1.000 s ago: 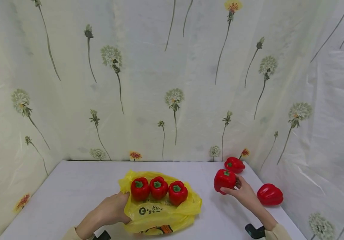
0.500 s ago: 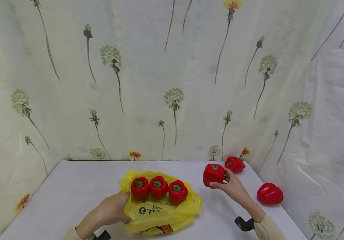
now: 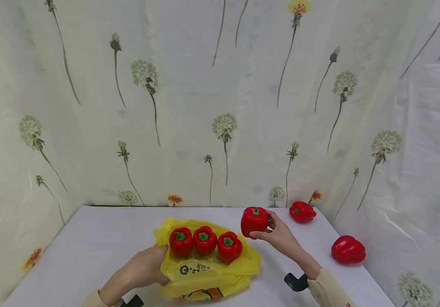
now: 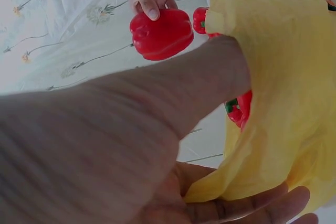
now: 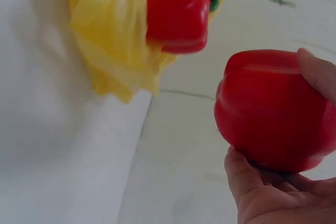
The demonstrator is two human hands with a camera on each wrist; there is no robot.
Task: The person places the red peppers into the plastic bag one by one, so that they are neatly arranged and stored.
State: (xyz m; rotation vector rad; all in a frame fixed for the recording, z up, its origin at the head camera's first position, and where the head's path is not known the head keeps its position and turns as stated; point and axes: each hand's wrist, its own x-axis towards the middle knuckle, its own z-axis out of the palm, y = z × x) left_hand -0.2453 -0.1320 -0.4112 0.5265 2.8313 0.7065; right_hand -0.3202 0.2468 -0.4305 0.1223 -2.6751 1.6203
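Three red peppers (image 3: 205, 241) with green stems lie in a row in the mouth of a yellow plastic bag (image 3: 200, 279). My left hand (image 3: 147, 266) grips the bag's left edge; in the left wrist view its fingers (image 4: 247, 205) extend along the outside of the yellow plastic (image 4: 286, 77). Just right of the bag, my right hand (image 3: 283, 238) holds another red pepper (image 3: 254, 222) raised, stem up. The right wrist view shows thumb and fingers around that pepper (image 5: 275, 111), apart from the bagged pepper (image 5: 181, 14).
Two more red peppers lie on the white table (image 3: 120, 230): one at the back right corner (image 3: 302, 212), the other near the right edge (image 3: 348, 250). Behind and beside the table hangs a pale curtain (image 3: 185, 106) printed with dandelions.
My right hand has carried its pepper leftward, from near the back right pepper to beside the bag. The left hand, the bag and its three peppers have stayed in place.
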